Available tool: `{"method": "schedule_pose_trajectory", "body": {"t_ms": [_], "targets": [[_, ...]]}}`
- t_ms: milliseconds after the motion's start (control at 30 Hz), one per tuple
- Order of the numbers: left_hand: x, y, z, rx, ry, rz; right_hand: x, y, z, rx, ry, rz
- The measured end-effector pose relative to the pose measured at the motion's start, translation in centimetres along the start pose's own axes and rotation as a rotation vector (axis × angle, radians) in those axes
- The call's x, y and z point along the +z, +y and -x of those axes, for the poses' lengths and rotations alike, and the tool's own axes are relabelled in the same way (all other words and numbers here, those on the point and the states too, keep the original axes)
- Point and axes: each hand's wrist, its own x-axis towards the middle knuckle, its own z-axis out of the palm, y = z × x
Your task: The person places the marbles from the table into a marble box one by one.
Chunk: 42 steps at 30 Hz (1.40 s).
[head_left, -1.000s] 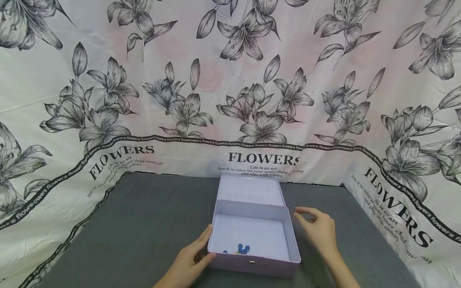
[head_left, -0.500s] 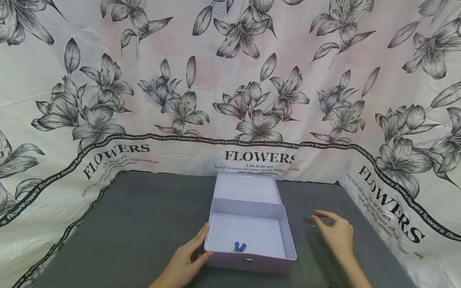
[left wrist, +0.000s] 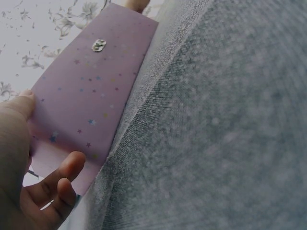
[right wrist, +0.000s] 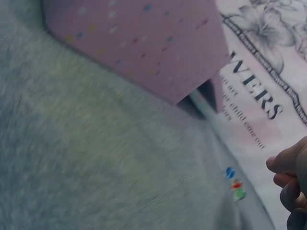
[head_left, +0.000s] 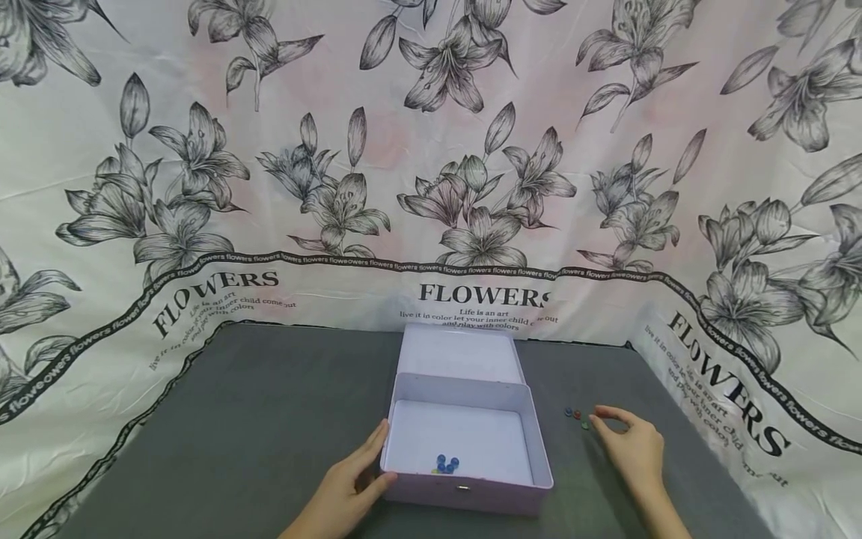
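A pale lilac box (head_left: 468,498) stands with its lid laid back, several blue marbles (head_left: 450,466) and a yellowish one near its front inner wall. My left hand (head_left: 346,479) holds the box's front left corner; in the left wrist view the thumb lies at the edge of its star-printed front (left wrist: 91,91). My right hand (head_left: 633,445) hovers to the right of the box, thumb and forefinger tips close together, with nothing seen between them. Beside those fingertips lie a blue marble (right wrist: 230,172), a red marble (right wrist: 236,184) and a green marble (right wrist: 239,193) on the table.
The raised inner face of the lid (head_left: 461,355) reaches toward the back of the grey cloth-covered table (head_left: 289,419). A white curtain with flower prints (head_left: 337,150) hangs behind the table and along both sides. A small metal clasp (left wrist: 99,45) sits on the box front.
My right hand has moved rightward from beside the box to the loose marbles, then slightly nearer me, uncovering them. The left hand stays on the corner of the box. The view has shifted slightly.
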Motion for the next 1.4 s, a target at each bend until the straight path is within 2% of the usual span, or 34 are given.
{"method": "schedule_pose_trajectory", "body": {"t_ms": [367,567,667,833,1133,1400], "targets": [[0.0,0.0,-0.1,0.001,0.032,-0.021,2.0,1.8,-0.5,-0.026,0.017,0.051],[-0.1,0.0,-0.2,-0.009,0.034,-0.023,2.2,2.0,-0.5,-0.082,0.041,0.059],[-0.2,0.1,-0.2,-0.015,0.021,-0.015,2.4,2.2,-0.4,-0.069,0.007,0.045],[-0.3,-0.1,-0.1,0.024,0.021,0.009,2.7,2.5,0.0,-0.041,-0.026,0.036],[-0.2,-0.2,-0.2,0.033,-0.005,0.046,2.8,2.9,0.5,-0.041,-0.006,0.054],[0.0,-0.3,-0.1,0.040,-0.004,0.061,2.8,3.0,0.2,-0.086,0.003,0.060]]}}
